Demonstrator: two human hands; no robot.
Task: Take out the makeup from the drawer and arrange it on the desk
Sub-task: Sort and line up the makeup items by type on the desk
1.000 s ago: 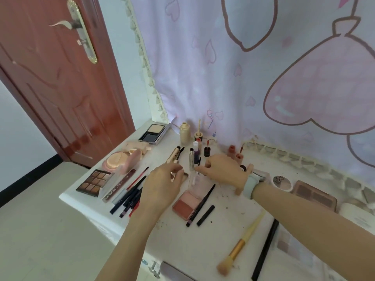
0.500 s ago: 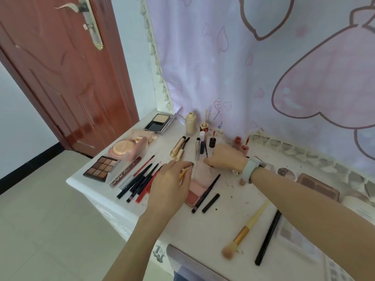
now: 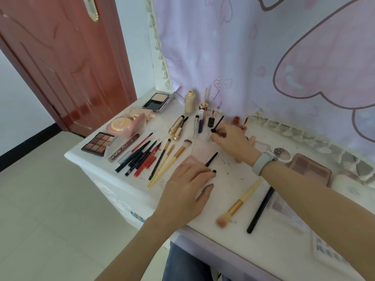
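Right hand (image 3: 231,141) pinches a black wand (image 3: 217,124) at far table (image 3: 233,236); left hand (image 3: 188,187) lies flat, fingers straight, on the blush compact (image 3: 189,160) — a careless sweep could topple the upright bottles (image 3: 199,123).

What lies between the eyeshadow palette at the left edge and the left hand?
In the head view, between the eyeshadow palette and the left hand lies a row of pencils and yellow-handled brushes, side by side on the desk.
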